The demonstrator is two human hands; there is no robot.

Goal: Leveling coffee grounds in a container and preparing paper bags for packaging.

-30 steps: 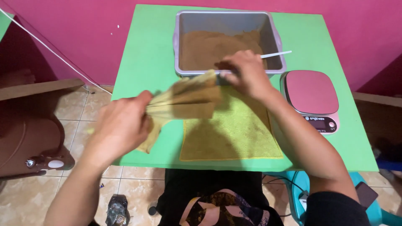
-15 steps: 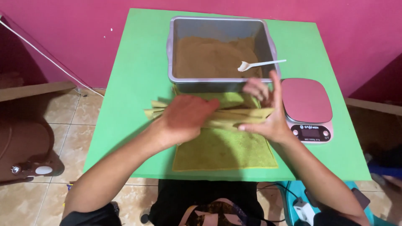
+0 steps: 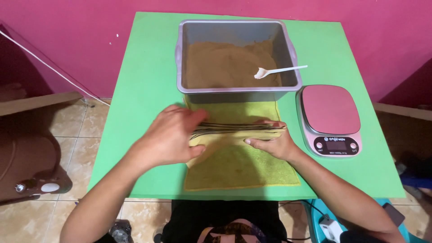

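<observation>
— On the green table, what is the left hand doing?
— Spread flat, it presses the left end of a stack of flat yellowish bags on the yellow cloth.
— And the right hand?
— Fingers together, steadying the stack's right end. Far: a grey tub, white spoon; right: a pink scale.
</observation>
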